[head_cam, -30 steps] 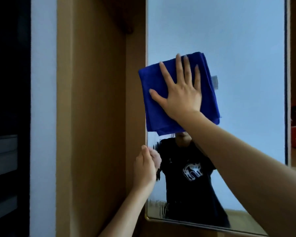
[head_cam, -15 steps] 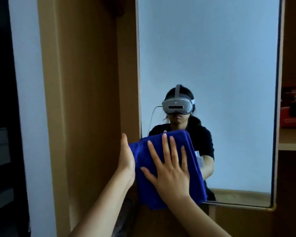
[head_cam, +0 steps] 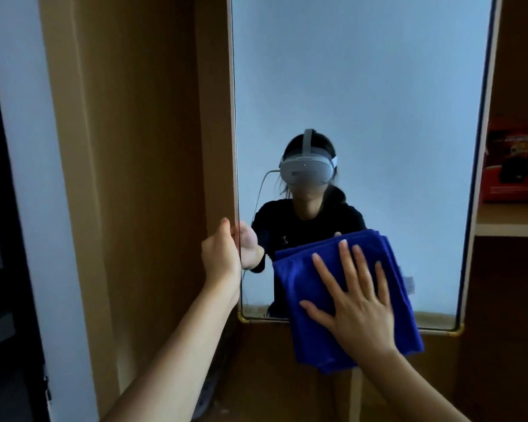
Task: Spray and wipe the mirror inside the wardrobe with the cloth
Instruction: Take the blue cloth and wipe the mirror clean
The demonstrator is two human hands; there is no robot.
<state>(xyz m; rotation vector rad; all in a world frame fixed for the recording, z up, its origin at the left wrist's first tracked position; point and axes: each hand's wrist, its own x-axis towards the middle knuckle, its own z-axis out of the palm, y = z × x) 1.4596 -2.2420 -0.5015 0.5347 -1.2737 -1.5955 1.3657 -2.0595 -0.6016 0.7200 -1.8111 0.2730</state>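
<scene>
Here, head view, we list: the wardrobe (head_cam: 141, 178) holding the mirror (head_cam: 363, 86); the blue cloth (head_cam: 302, 293) pressed flat on the mirror's lower edge by our right hand (head_cam: 357, 312), fingers spread; our left hand (head_cam: 223, 257) curled around the mirror's left edge; a shelf (head_cam: 509, 222) bearing a red box (head_cam: 515, 162).

The top of the mirror (head_cam: 363, 102) is cut off by the upper edge, and its lower middle is covered by the blue cloth (head_cam: 326, 296) — part of the bottom frame included. Much of the cloth is hidden under the right hand (head_cam: 355, 312). The fingers of the left hand (head_cam: 223, 257) are concealed behind the mirror's edge. The orange box (head_cam: 515, 159) is cut by the right edge — its print cannot be read.
</scene>
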